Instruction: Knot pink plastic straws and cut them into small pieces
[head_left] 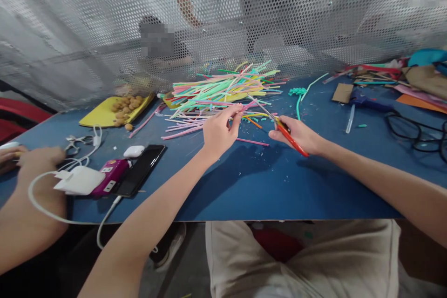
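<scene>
My left hand is closed, thumb and fingertips pinching a pink straw. The straw's free end points right, toward the blades of the scissors. My right hand grips those scissors by their orange-red handles, blades aimed up and left. Whether the blades touch the straw I cannot tell. Just beyond my left hand lies a large loose heap of thin pastel straws. A single pink straw and several short cut bits rest on the blue table between my hands.
A perforated metal panel rises behind the table. To the left are a phone, a white charger with cables, a yellow sheet of brown nuts, and another person's arm. A blue glue gun with black cord lies right.
</scene>
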Action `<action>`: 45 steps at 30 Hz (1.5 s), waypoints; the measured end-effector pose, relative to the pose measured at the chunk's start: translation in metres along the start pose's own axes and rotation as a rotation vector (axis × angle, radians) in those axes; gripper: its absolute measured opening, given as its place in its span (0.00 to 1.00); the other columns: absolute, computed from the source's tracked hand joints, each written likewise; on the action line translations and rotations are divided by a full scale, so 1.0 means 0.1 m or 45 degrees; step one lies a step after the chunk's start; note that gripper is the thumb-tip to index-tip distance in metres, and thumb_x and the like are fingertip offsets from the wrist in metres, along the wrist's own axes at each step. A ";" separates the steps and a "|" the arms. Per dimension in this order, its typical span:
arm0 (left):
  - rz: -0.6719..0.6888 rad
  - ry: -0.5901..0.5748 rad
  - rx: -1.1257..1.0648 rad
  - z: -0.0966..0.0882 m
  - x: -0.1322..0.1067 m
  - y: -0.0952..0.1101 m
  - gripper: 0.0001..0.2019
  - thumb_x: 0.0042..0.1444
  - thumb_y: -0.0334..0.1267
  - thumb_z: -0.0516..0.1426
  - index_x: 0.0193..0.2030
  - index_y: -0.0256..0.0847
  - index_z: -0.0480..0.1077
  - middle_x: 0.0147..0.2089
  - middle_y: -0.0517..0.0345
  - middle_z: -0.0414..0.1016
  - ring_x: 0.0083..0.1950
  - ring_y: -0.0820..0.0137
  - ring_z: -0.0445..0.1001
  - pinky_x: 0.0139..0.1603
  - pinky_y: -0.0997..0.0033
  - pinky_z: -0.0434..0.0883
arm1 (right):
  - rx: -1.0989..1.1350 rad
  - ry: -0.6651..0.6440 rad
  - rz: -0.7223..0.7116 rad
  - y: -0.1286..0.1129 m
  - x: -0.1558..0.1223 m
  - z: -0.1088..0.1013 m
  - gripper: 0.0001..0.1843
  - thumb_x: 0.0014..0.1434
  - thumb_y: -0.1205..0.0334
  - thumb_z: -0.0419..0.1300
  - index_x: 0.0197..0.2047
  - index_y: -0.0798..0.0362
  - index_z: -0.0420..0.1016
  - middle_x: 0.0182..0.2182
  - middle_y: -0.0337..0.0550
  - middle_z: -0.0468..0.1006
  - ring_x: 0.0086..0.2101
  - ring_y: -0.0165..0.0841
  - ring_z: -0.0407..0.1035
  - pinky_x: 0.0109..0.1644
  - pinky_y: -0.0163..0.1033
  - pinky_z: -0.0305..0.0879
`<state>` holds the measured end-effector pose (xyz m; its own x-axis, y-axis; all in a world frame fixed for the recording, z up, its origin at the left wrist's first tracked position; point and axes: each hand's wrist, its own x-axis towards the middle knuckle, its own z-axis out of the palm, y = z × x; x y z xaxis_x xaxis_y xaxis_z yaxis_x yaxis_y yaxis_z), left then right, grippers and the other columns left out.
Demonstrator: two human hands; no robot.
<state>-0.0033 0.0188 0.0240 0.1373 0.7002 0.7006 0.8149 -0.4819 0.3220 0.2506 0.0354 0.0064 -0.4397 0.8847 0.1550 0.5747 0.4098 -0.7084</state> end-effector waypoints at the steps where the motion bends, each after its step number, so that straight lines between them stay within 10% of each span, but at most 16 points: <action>1: 0.004 -0.007 0.003 0.01 -0.01 0.01 0.14 0.69 0.46 0.53 0.50 0.45 0.77 0.46 0.58 0.83 0.26 0.74 0.71 0.34 0.69 0.68 | 0.003 0.010 0.014 -0.01 -0.01 0.01 0.23 0.57 0.39 0.62 0.32 0.48 0.60 0.24 0.35 0.63 0.25 0.31 0.56 0.30 0.41 0.55; 45: 0.135 -0.044 -0.068 0.04 -0.08 0.07 0.15 0.69 0.42 0.53 0.56 0.47 0.77 0.47 0.54 0.83 0.26 0.76 0.69 0.32 0.71 0.67 | 0.036 0.043 0.030 0.03 -0.01 0.09 0.20 0.56 0.45 0.63 0.32 0.49 0.59 0.24 0.32 0.62 0.26 0.29 0.54 0.30 0.39 0.52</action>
<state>0.0040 0.0118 0.0180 0.2412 0.6615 0.7101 0.7637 -0.5809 0.2817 0.2467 0.0341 -0.0025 -0.4025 0.9012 0.1608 0.5649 0.3827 -0.7310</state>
